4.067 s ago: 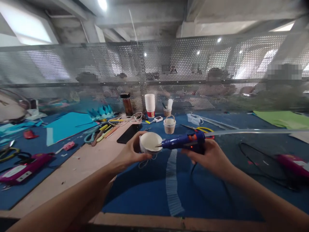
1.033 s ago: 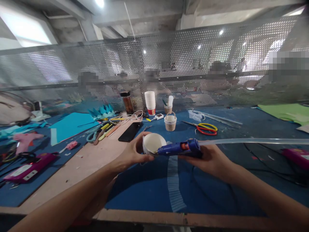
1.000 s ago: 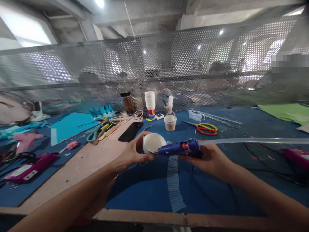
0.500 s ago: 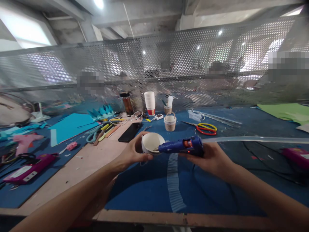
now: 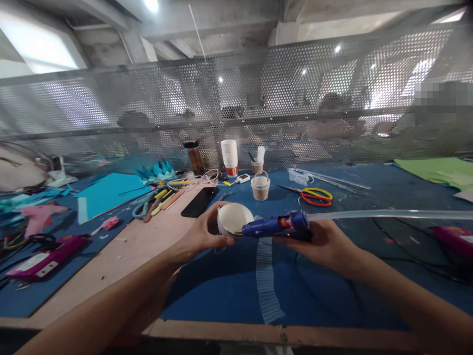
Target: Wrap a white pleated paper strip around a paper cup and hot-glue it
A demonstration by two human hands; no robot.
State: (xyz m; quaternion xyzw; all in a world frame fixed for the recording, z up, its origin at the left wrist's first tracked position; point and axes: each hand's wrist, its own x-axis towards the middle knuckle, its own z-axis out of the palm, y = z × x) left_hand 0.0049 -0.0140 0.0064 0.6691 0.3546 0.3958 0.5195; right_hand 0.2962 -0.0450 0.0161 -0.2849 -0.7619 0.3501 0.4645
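My left hand (image 5: 207, 229) is closed round the side of a white paper cup (image 5: 235, 216), whose open mouth tilts toward me. In my right hand (image 5: 318, 241) is a blue hot glue gun (image 5: 275, 226), its small light glowing red. The gun's metal tip is at the cup's near right rim; whether it touches cannot be told. A long clear glue stick (image 5: 388, 214) runs out of the gun's back to the right. From just below the gun, a pleated pale strip (image 5: 266, 286) hangs or lies down across the blue mat, its upper end hidden.
Beyond the cup stand a small handled basket (image 5: 260, 187), a stack of paper cups (image 5: 229, 158) and a bottle (image 5: 194, 158). Scissors (image 5: 314, 196) lie to the right, a black phone (image 5: 199, 202) to the left. A magenta power strip (image 5: 48, 257) is at far left. A perforated metal screen (image 5: 258, 98) closes the back.
The glue gun's tip has shifted very slightly left and down along the cup's rim. My left hand and the cup have hardly moved.
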